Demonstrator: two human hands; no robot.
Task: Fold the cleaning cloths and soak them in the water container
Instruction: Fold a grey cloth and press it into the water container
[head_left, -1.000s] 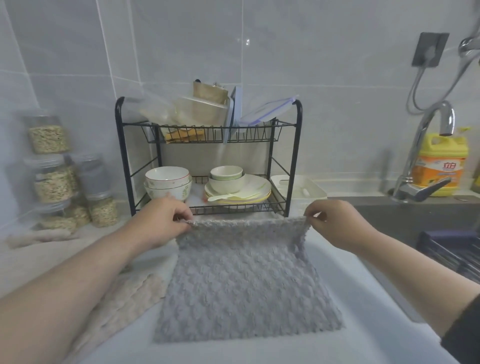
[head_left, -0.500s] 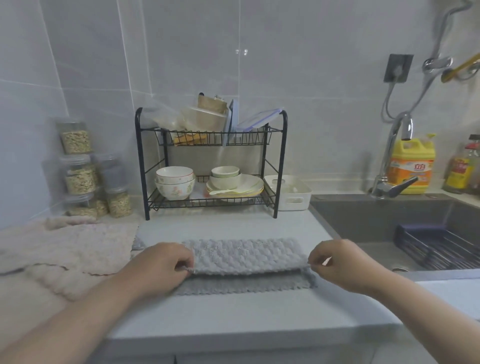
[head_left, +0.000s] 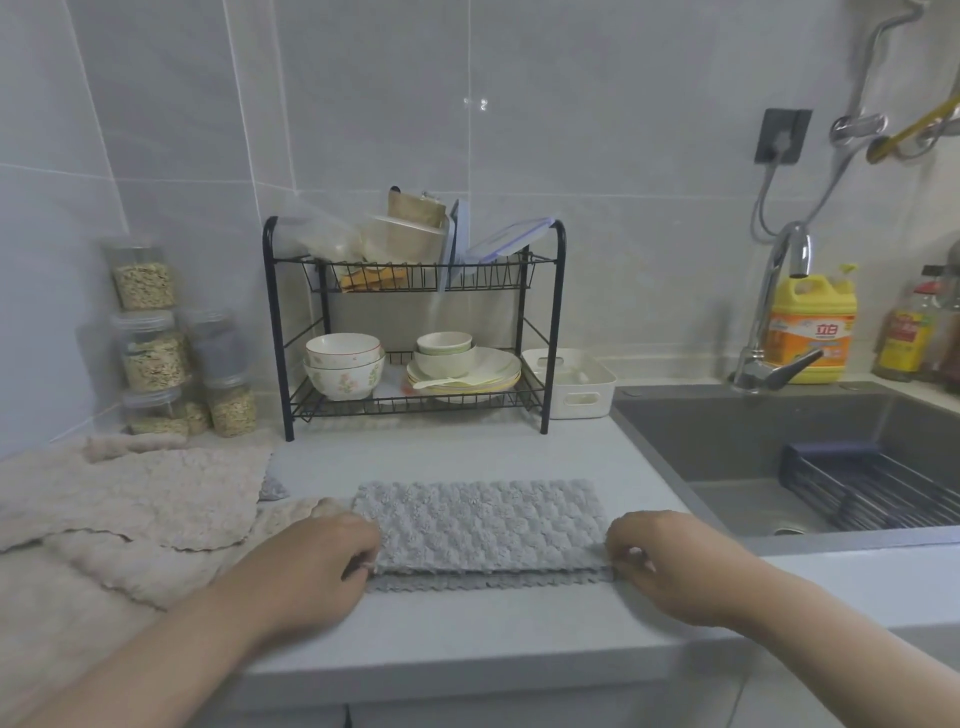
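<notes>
A grey knobbly cleaning cloth lies folded in half on the white counter, its scalloped lower layer showing along the near edge. My left hand pinches the near left corner of the top layer. My right hand pinches the near right corner. Both hands rest low on the counter. A white container with handle cut-outs stands beside the dish rack; I cannot tell whether it holds water.
Beige cloths lie spread at the left. A black dish rack with bowls and plates stands behind. Grain jars sit at the far left. The sink with a dark basket, tap and yellow detergent bottle is at the right.
Both hands have brought the cloth's far edge toward me and down onto its near edge, so the cloth is now folded in half. The view has pulled back.
</notes>
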